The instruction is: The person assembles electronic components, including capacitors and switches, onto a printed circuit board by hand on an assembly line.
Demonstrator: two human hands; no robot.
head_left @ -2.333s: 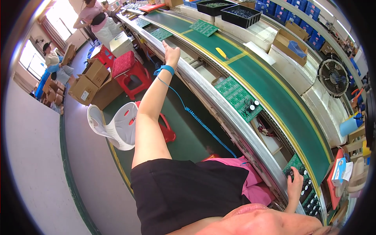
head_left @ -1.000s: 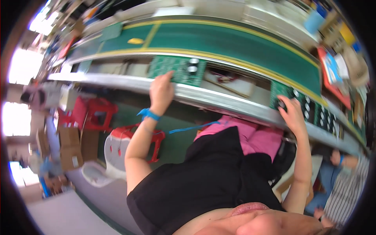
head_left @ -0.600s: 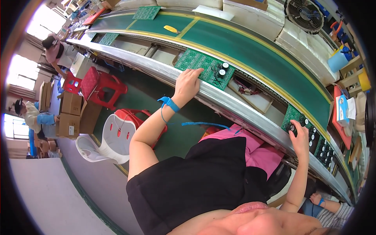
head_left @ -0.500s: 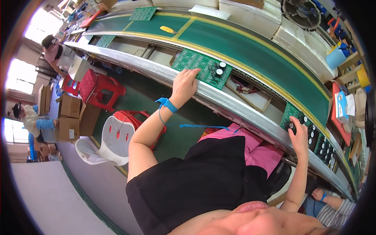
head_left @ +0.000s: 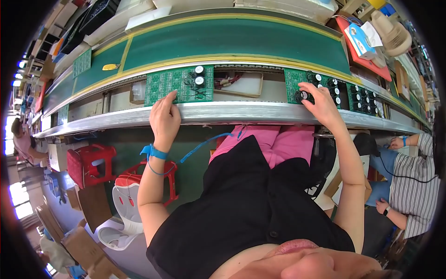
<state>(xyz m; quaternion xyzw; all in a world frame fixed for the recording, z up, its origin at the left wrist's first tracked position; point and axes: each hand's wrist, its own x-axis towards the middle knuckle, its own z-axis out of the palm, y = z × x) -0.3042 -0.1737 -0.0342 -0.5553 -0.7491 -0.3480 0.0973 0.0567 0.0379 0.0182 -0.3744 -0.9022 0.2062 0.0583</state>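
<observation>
- A green circuit board (head_left: 179,85) carrying two round black capacitors lay on the workbench ledge behind the silver metal rail (head_left: 223,113), just in front of the green conveyor belt (head_left: 232,39).
- The left hand (head_left: 165,118) rested over the rail with its fingers together, the fingertips touching the board's near edge; it gripped nothing.
- A blue wrist strap (head_left: 153,152) circled that wrist, and a blue coiled cord (head_left: 204,143) ran from it toward the bench.
- The right hand (head_left: 320,104) lay on a second green circuit board (head_left: 309,83) farther along the ledge, fingers loosely spread over its black capacitors; whether it pinched one could not be told.
- More populated boards (head_left: 364,98) sat just beside that one.
- A small yellow object (head_left: 110,67) lay on the belt, well apart from both hands.
- Below the bench stood red plastic stools (head_left: 90,162).
- A co-worker in a striped shirt (head_left: 416,186) sat at the person's right side.
</observation>
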